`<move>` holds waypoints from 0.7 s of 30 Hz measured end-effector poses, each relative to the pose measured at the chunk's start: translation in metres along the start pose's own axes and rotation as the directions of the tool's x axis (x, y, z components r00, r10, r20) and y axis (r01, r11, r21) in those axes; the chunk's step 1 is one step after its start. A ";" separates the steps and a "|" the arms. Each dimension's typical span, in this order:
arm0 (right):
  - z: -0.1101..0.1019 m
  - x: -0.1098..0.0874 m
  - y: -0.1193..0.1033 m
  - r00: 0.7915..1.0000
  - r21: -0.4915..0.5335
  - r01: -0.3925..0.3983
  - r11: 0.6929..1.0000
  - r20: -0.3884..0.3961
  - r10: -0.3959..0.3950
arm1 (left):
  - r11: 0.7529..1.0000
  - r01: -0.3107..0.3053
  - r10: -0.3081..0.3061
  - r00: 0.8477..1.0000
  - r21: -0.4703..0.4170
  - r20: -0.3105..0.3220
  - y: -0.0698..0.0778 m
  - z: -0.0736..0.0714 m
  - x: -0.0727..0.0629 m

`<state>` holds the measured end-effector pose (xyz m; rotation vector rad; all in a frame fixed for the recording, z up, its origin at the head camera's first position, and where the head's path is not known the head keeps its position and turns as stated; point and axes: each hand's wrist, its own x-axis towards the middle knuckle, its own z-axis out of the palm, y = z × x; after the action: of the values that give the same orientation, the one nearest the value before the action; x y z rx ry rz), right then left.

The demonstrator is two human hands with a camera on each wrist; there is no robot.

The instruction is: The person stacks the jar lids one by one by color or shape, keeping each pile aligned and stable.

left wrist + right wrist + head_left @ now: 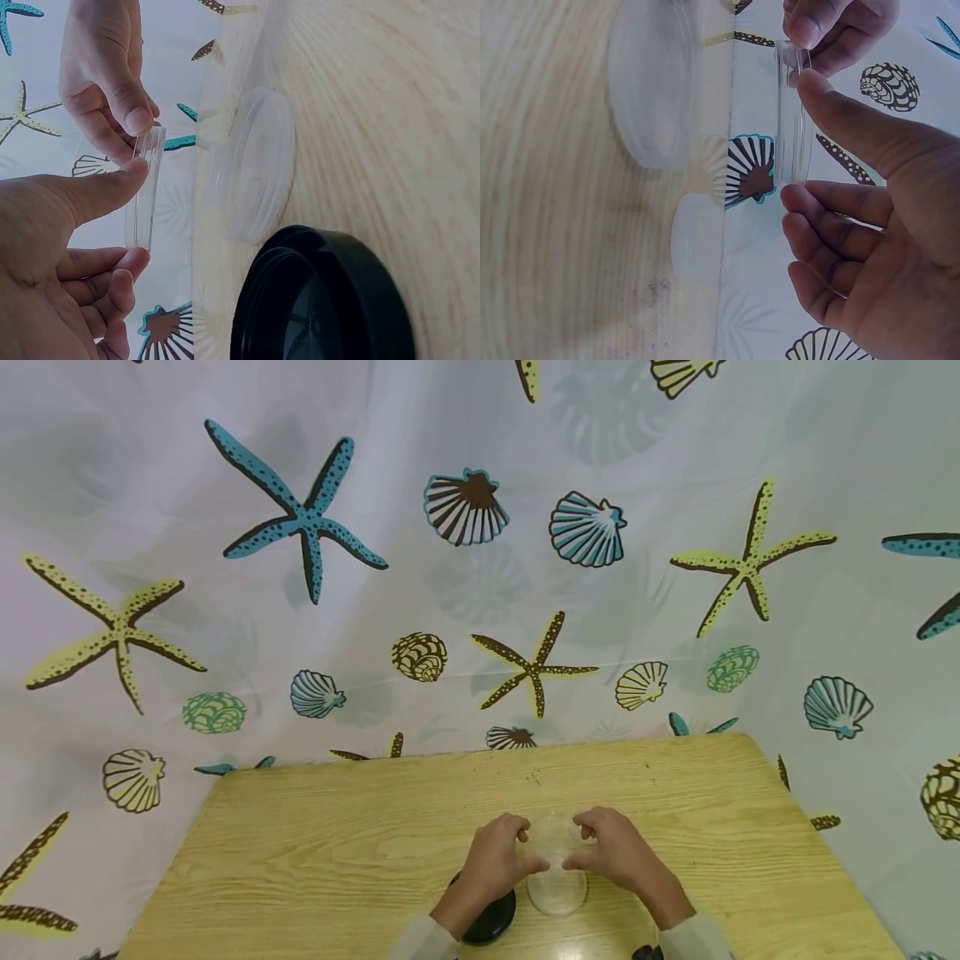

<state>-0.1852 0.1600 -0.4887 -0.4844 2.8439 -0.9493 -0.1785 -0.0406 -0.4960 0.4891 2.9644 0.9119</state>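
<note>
Between my hands, raised above the table, is a clear shallow round dish [791, 120]. My left hand [495, 858] pinches one side of it between thumb and fingers, and my right hand [617, 852] pinches the opposite side. The left wrist view shows the dish edge-on, both thumbs on its near face. Below the hands a translucent round lid [557, 893] lies on the wooden table. A black round lid [360, 277] with a raised rim lies beside it, partly covered by my left wrist in the head view.
The wooden table [315, 852] reaches back to a white curtain [390, 593] printed with starfish and shells, which also hangs at both sides. A small translucent piece [694, 236] shows on the table in the right wrist view. A dark object [647, 953] sits by my right sleeve.
</note>
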 end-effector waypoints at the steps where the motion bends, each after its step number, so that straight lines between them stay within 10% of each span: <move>1: 0.001 -0.001 0.001 1.000 0.001 0.002 1.000 -0.002 -0.002 | 1.000 0.006 -0.006 1.000 0.005 0.007 0.000 0.001 0.000; 21: 0.018 -0.014 0.007 0.999 -0.060 0.049 0.997 -0.010 -0.050 | 0.993 0.003 -0.004 1.000 0.115 0.012 -0.003 0.014 -0.012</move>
<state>-0.1706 0.1596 -0.5069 -0.5603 2.8904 -0.8801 -0.1661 -0.0384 -0.5104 0.4894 3.0177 0.7382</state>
